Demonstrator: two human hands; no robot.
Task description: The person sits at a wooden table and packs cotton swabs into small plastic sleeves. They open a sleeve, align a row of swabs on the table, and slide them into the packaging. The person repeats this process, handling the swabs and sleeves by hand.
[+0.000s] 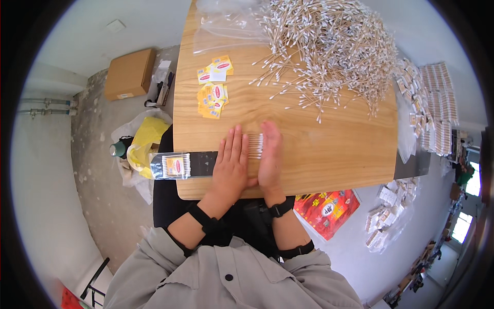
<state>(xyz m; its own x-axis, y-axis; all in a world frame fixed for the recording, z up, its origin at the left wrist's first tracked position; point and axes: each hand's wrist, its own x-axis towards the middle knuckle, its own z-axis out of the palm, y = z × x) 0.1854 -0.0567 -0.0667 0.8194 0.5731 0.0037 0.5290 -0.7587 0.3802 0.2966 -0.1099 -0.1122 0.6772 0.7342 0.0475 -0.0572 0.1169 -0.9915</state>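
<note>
A short row of cotton swabs (255,146) lies side by side on the wooden table (329,149), between my two hands. My left hand (231,165) rests flat at the row's left side, its fingers stretched out and partly covering a dark strip (202,164). On its edge along the right side of the row stands my right hand (270,154), fingers straight and slightly blurred. Left of the dark strip sits a clear bag holding a pack of swabs (176,166) with a yellow label card. Loose yellow label cards (212,100) lie in two small groups beyond my left hand.
A large heap of loose cotton swabs (334,46) covers the far right of the table, beside a clear plastic bag (226,23). Packed swabs (437,103) are stacked off the right edge. A cardboard box (129,74) and yellow bag (146,139) stand on the floor leftward.
</note>
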